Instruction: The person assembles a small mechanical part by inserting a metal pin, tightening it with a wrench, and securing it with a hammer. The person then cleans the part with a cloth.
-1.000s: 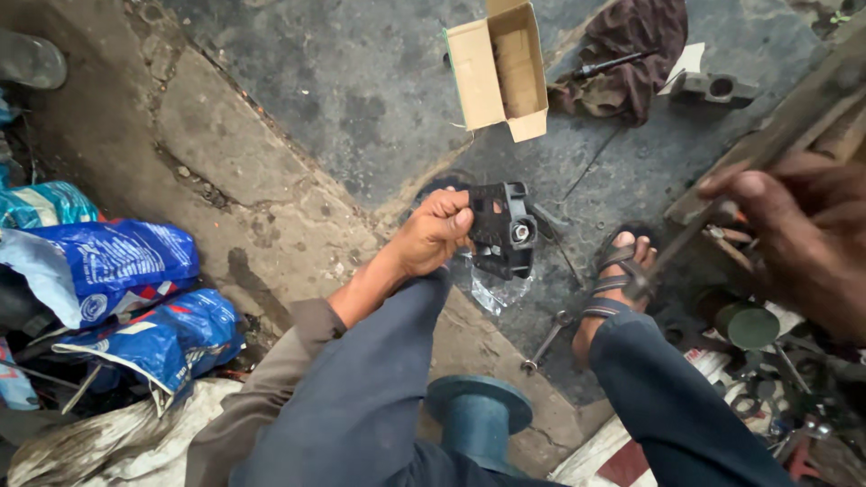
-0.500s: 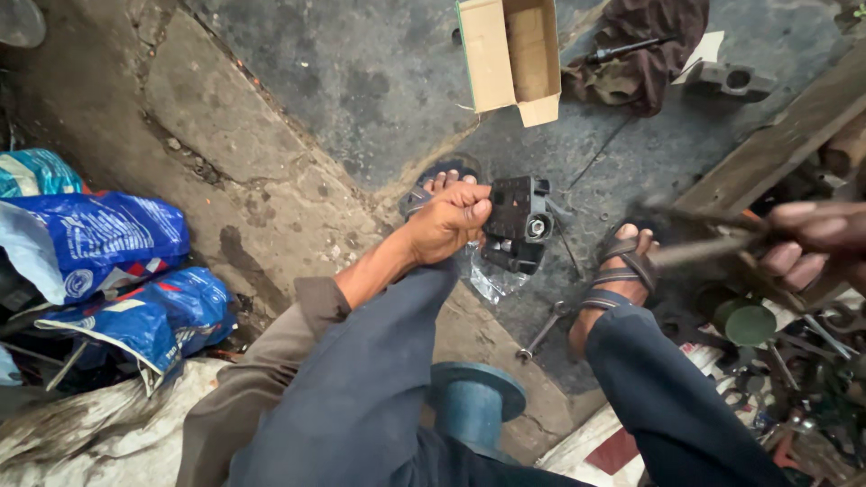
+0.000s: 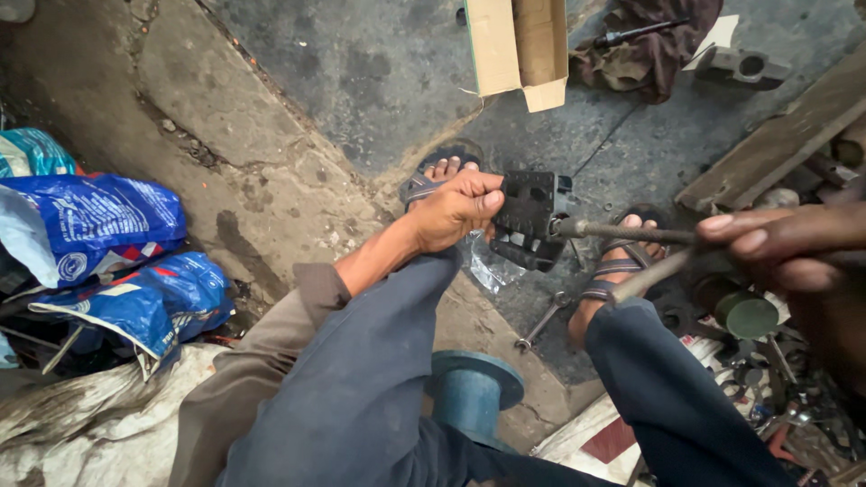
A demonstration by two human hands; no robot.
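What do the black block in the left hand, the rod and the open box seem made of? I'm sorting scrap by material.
Black block gripped by left hand: probably cast metal or hard plastic, matte, with moulded holes. Rod in right hand: dull grey-brown, likely steel. Open box: tan cardboard, flaps creased.

The person wore dark blue-grey trousers (image 3: 361, 397) on both legs and a brownish-grey long sleeve (image 3: 262, 361), pushed back above the wrist of the left hand (image 3: 456, 209). Grey strapped sandals (image 3: 613, 261) sat on bare feet with toes showing. The right hand (image 3: 794, 248) was bare, close and blurred.
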